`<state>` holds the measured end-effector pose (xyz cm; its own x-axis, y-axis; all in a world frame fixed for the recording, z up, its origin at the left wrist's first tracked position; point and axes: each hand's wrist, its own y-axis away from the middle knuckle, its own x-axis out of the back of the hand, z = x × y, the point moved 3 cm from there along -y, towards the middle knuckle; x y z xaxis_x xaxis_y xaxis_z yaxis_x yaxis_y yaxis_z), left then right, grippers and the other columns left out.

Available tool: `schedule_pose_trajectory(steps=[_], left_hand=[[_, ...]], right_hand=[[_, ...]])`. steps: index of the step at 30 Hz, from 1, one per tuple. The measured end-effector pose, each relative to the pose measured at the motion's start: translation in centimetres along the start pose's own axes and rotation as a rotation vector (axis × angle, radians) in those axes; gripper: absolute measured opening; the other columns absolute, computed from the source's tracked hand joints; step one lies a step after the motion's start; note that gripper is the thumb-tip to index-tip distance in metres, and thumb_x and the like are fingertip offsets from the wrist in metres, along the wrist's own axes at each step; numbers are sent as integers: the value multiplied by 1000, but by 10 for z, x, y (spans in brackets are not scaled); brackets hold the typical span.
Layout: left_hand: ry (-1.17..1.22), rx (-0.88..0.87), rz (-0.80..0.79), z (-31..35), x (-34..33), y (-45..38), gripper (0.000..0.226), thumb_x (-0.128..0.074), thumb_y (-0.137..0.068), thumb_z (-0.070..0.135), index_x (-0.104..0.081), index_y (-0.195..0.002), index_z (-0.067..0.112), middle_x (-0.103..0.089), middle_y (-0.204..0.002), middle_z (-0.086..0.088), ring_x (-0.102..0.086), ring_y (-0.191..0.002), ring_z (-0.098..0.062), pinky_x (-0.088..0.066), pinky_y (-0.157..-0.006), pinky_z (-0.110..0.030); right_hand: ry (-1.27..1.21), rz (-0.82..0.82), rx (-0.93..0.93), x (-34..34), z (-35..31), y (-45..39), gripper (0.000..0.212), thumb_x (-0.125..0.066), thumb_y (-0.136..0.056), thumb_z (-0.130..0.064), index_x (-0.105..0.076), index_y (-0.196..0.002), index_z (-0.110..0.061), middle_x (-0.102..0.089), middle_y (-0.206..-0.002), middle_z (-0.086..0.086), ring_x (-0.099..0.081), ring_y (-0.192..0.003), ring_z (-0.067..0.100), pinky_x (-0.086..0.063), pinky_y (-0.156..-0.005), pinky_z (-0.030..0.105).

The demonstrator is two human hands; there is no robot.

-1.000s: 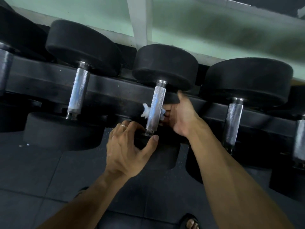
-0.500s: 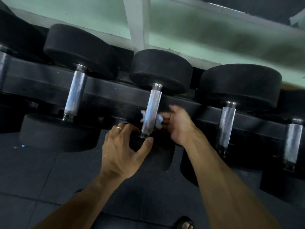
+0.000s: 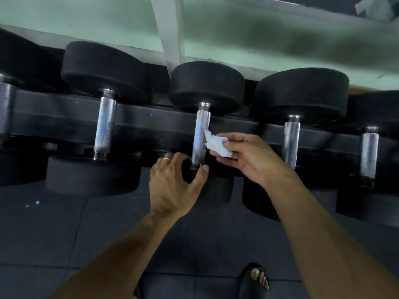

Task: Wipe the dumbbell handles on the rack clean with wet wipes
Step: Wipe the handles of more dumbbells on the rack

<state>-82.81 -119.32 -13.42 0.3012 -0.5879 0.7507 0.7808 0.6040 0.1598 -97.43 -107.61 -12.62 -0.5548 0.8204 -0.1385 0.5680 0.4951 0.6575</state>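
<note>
Pinching wet wipe — right hand beside handle; left hand fingers relaxed.

No legible text, labels, brand marks or numbers appear on the dumbbells, the rack or the wall.
</note>
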Motion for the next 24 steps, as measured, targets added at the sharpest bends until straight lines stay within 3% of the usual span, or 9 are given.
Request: schedule_pose_trajectory(steps=[3,5,7,9,11,13,16,20,24], left_hand=[[174,-26,-124,1,14,-2,74,-45,-79,71,-44,-138,26,-55,-123,8,-53,-111,-7,-45,-101,-39],[292,-119,-186,8,30,-5,76,-59,-85,58,-30,-149,30,-47,-136,10,-49,-119,-1,-43,-101,-28],[358,-200,-218,16,45,-10,58,-70,-87,37,-48,-140,28,-55,-131,10,-56,-113,1,-48,-96,-24],[424,-193,-202,26,57,-13,20,-73,-86,20,-71,-106,19,-71,-100,10,-67,-88,1,-56,-79,-24],[507,-138,-176,32,67,-12,3,-72,-87,13,-75,-88,15,-73,-79,9,-69,-73,-2,-54,-67,-18],[590,-81,-200,37,70,-8,4,-72,-87,12,-75,-86,14,-74,-79,6,-71,-74,-4,-53,-67,-15],[679,24,-275,39,70,-3,5,-72,-86,12,-76,-89,11,-75,-87,-1,-72,-82,-10,-57,-78,-22],[857,190,-328,32,70,-2,16,-76,-83,11,-72,-96,5,-75,-88,-7,-74,-88,-22,-59,-83,-33],[921,290,-323,14,69,-12,19,-70,-85,-2,-66,-101,8,-73,-96,-9,-73,-91,-23,-59,-79,-33]], right_hand=[[70,-61,11,-3,-7,36,25,-55,-96,1,-73,-103,-15,-76,-107,4,-71,-99,16,-58,-80,31],[124,-98,6,-9,-11,56,25,-55,-96,0,-73,-104,-15,-75,-109,3,-69,-100,14,-56,-77,26],[103,-80,35,-17,-13,70,25,-56,-95,1,-73,-104,-14,-75,-108,4,-69,-99,14,-55,-74,23],[29,28,117,-27,-13,79,23,-60,-91,4,-74,-99,-14,-76,-103,4,-71,-93,14,-55,-73,23],[41,202,236,-37,-11,87,19,-68,-87,2,-75,-90,-16,-77,-92,1,-72,-86,11,-55,-75,24],[153,342,335,-49,-8,93,13,-75,-83,-2,-75,-86,-15,-76,-84,-1,-71,-79,6,-54,-73,20],[154,368,447,-66,-2,98,12,-75,-84,-1,-74,-90,-11,-73,-86,0,-70,-75,1,-51,-68,12],[187,324,517,-74,9,98,34,-63,-89,7,-74,-94,-26,-70,-100,-3,-69,-91,2,-52,-81,15],[239,349,481,-71,18,96,41,-50,-89,12,-76,-99,-20,-73,-99,-7,-67,-97,-1,-49,-87,13]])
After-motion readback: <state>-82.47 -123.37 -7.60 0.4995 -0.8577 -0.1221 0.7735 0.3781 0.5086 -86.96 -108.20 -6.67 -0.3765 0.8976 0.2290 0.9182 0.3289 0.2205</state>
